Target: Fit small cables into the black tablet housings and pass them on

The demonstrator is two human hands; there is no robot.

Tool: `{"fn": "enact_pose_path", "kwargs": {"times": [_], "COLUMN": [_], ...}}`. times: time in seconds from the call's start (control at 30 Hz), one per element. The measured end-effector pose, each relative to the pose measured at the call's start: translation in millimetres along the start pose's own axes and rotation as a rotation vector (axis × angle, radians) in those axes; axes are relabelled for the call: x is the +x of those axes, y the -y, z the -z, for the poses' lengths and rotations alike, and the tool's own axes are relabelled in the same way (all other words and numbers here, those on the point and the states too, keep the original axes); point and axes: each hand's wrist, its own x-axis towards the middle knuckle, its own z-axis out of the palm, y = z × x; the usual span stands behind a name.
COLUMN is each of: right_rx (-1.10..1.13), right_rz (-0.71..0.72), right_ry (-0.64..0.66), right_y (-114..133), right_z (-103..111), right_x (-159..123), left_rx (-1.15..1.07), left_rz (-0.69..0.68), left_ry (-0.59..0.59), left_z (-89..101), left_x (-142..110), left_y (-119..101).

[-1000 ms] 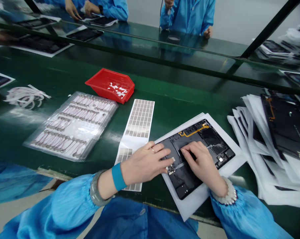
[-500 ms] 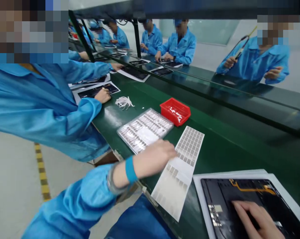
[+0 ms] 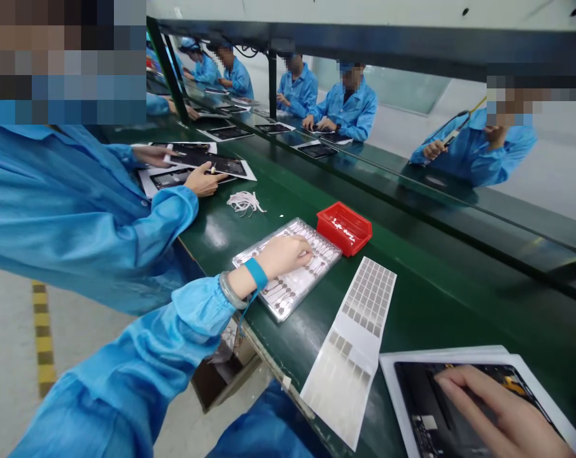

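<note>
My left hand (image 3: 284,254) reaches out over a clear plastic tray (image 3: 288,289) of small flat parts, fingertips touching the parts near its far side; whether it grips one is hidden. My right hand (image 3: 492,410) lies flat, fingers spread, on a black opened tablet body (image 3: 424,426) that rests on white sheets (image 3: 387,369) at the lower right. Between the two lies a white sheet of grey square stickers (image 3: 359,324), partly peeled at its near end.
A red bin (image 3: 344,228) stands just behind the tray. A heap of white strips (image 3: 244,202) lies further left. A co-worker's sleeve (image 3: 139,216) and hand (image 3: 202,181) work on a tablet close to my left. Other people sit across the green belt (image 3: 435,286).
My view swung left. The left hand left the tablet, passed over the sticker sheet and now rests on the parts tray. The right hand stays on the tablet.
</note>
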Motion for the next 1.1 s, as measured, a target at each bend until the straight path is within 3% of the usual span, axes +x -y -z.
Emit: {"fn": "enact_pose_path", "kwargs": {"times": [0.1,0.2,0.33,0.4,0.47,0.53,0.67,0.77,0.93,1.1], "right_rx": [0.062,0.293,1.041,1.377,1.545,1.583,1.456,1.372,1.469,1.268], "right_rz": [0.061,0.039,-0.284,-0.368,-0.381,-0.386,-0.369,-0.357,-0.433,-0.361], "right_ry": [0.113,0.222,0.407,0.423,0.378,0.334,0.275,0.250,0.326,0.186], "right_y": [51,96,138,148,153,154,150,149,149,145], "right_z": [-5,-28,-66,-80,-89,-93,-95,-97,-100,-101], "right_x": [37,79,120,130,135,137,134,131,127,129], "left_rx": [-0.080,-0.161,-0.267,-0.306,-0.334,-0.359,-0.367,-0.293,-0.157,-0.091], "left_rz": [0.101,0.144,0.055,0.005,-0.019,-0.020,-0.041,-0.081,-0.084,-0.127], "left_ry": [-0.143,-0.281,-0.402,-0.435,-0.463,-0.481,-0.449,-0.431,-0.456,-0.442], "left_z": [2.9,6.7,10.9,8.9,4.5,0.0,-3.2,-2.8,-7.8,-7.1], "left_x": [8,8,-15,-33,-51,-66,-81,-81,-76,-79], "left_y": [4,-3,-31,-44,-51,-54,-53,-52,-52,-56]}}
